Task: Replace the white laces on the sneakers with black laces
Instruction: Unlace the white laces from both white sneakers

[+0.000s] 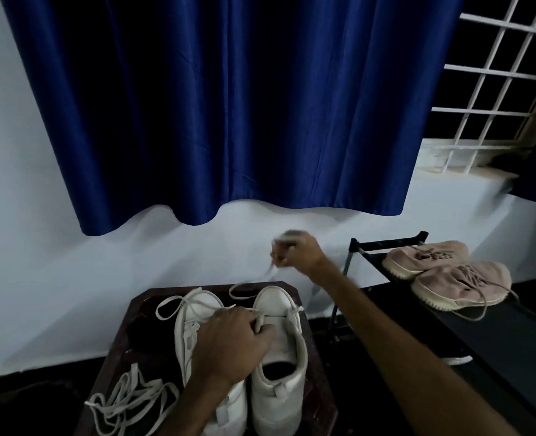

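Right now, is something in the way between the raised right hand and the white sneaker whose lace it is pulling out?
Nothing visible blocks it. The right hand is raised above and beyond the right white sneaker, gripping the white lace. The left hand presses on both sneakers, beside the lace's path.

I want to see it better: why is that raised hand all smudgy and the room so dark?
In the head view, the raised right hand is motion-blurred, holding a thin white lace; the left hand on the white leather sneakers looks sharper; lighting is dim, and the white window grille bends from wide-angle distortion.
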{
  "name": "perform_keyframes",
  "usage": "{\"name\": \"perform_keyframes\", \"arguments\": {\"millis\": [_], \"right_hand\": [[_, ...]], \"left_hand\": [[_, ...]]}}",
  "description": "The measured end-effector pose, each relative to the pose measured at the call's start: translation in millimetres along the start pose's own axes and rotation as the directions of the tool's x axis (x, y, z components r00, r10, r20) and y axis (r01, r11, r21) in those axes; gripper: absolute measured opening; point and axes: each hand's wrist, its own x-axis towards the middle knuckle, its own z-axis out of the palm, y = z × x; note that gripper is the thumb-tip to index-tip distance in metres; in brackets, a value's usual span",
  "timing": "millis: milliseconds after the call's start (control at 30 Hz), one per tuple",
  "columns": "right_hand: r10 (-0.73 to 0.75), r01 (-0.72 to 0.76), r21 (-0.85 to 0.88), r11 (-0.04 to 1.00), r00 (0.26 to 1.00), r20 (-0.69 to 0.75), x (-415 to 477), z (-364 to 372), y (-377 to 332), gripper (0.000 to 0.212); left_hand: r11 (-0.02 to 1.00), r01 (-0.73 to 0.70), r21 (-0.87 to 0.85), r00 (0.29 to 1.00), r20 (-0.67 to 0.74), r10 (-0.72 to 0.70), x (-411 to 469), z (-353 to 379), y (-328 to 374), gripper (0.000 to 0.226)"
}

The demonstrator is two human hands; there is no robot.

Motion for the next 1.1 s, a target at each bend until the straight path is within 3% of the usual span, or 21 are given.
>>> {"name": "perform_keyframes", "arguments": {"millis": [33,100,167,267,433,600,667,800,933,1100], "right_hand": [[0.003,-0.005,-0.151,0.988,1.000,-0.013,0,1,23,0.003],[-0.046,0.052,-0.489,0.871,0.999,0.024,2,0,58,0.006],[-0.035,0.078,-0.608,0.790,0.996,0.081,-1,2,70,0.014],[-0.052,0.123,-0.656,0.745,0.991,0.127,-1,-2,77,0.030],[-0.141,0.199,-0.563,0.802,0.979,0.145,-5,-15,93,0.025],[-0.338,0.309,-0.246,0.919,0.937,-0.085,-32,-16,103,0.021],[-0.346,0.331,-0.192,0.924,0.937,-0.048,-38,-16,102,0.018],[-0.341,0.344,-0.179,0.922,0.939,0.052,-39,-19,97,0.016],[-0.375,0.382,-0.153,0.911,0.924,0.076,-46,-18,95,0.023],[-0.299,0.301,-0.016,0.954,0.952,0.072,-49,-27,100,0.037]], "left_hand": [[1.000,0.005,0.004,1.000,-0.001,-0.005,0,0,0,0.037],[1.000,0.016,0.008,1.000,0.004,-0.016,2,2,-1,0.037],[1.000,0.024,0.006,1.000,0.020,-0.024,3,3,-1,0.037],[0.999,0.032,0.013,0.999,0.040,-0.033,2,3,0,0.037],[0.999,0.025,0.023,0.999,0.036,-0.026,-1,0,3,0.037],[0.998,-0.034,0.050,0.999,-0.030,0.036,3,-4,5,0.034],[0.983,-0.078,0.165,0.996,-0.038,0.086,11,-8,14,0.030],[0.851,-0.185,0.491,0.982,0.129,0.138,32,-2,38,0.025],[0.916,-0.203,0.347,0.951,0.291,0.101,49,8,41,0.018],[0.908,-0.180,0.378,0.971,0.218,0.101,56,18,44,0.017]]}}
